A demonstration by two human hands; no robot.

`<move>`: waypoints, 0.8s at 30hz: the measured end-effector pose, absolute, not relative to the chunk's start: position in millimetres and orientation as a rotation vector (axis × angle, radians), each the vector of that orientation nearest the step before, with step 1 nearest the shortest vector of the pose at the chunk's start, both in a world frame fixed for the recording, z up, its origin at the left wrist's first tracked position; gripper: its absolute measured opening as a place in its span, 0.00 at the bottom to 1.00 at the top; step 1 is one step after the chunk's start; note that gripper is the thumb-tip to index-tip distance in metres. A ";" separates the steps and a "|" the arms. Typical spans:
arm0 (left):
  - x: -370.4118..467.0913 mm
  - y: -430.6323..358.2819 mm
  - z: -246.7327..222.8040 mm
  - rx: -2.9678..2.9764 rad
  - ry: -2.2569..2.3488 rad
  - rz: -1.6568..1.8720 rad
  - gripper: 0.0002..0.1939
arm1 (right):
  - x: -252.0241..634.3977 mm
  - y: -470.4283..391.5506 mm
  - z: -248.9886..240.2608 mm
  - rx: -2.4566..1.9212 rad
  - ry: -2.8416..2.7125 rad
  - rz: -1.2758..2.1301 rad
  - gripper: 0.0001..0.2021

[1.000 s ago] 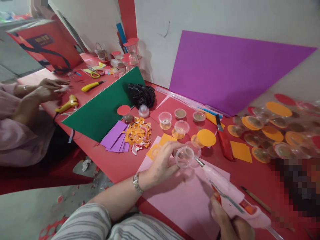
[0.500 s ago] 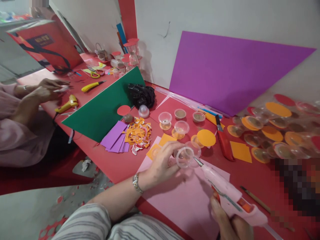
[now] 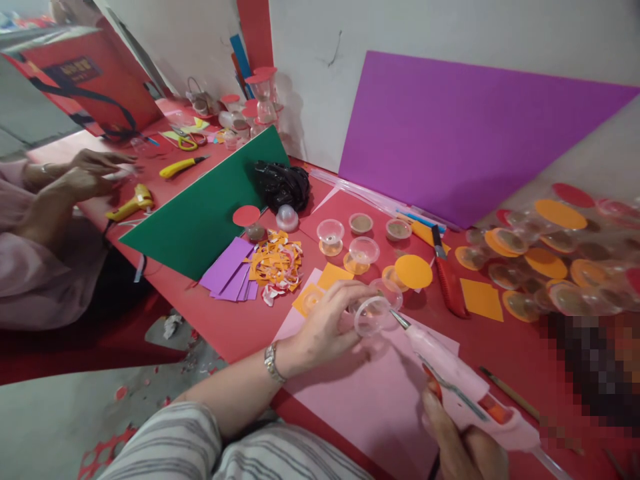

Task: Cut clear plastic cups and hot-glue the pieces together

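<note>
A clear plastic cup [image 3: 372, 317], tilted with its round rim facing me, is gripped in my left hand [image 3: 323, 328] over the pink sheet [image 3: 360, 407]. Wrapped round the handle of a pink glue gun [image 3: 450, 367] is my right hand [image 3: 463, 440]. The gun's metal nozzle points left and is at the cup's rim; whether it touches cannot be made out. Behind the cup are more clear cups [image 3: 364, 251], some on orange discs, and one topped by an orange disc [image 3: 413, 271]. Orange paper [image 3: 335, 275] lies beyond my left hand.
Orange scraps [image 3: 277, 262], purple cards [image 3: 230, 270] and a green board [image 3: 200, 213] are left of the cups. A red cutter [image 3: 450, 287] and many piled cups [image 3: 545, 260] are at the right. Another person's hands [image 3: 93, 175] work at the far left.
The cup in my left hand has tilted a little, its rim seen more from the side. The glue gun has shifted slightly right. The view has moved slightly.
</note>
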State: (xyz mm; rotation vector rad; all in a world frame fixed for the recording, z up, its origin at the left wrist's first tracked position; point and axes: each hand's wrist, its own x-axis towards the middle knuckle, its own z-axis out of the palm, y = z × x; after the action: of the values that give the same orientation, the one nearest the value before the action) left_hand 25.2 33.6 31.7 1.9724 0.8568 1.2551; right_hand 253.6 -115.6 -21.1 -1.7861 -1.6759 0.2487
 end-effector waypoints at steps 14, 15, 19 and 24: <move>22.6 34.9 28.5 1.975 0.991 1.244 0.17 | 246.5 -107.8 -12.3 -1.759 -1.572 0.412 0.18; 22.7 34.9 28.7 1.971 0.994 1.244 0.17 | 246.3 -105.5 -11.7 -1.763 -1.536 0.427 0.19; 23.2 35.1 29.8 1.960 0.995 1.250 0.18 | 246.7 -100.1 -11.6 -1.763 -1.449 0.462 0.18; 22.7 34.8 31.7 1.968 0.925 1.256 0.20 | 240.3 -101.5 -8.3 -1.720 -1.427 0.485 0.17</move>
State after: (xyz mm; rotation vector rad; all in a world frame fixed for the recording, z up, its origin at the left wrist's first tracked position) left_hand 22.7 34.8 31.7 1.9677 0.9251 1.2561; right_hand 240.3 -101.5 -8.3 -1.7205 -1.4271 0.4854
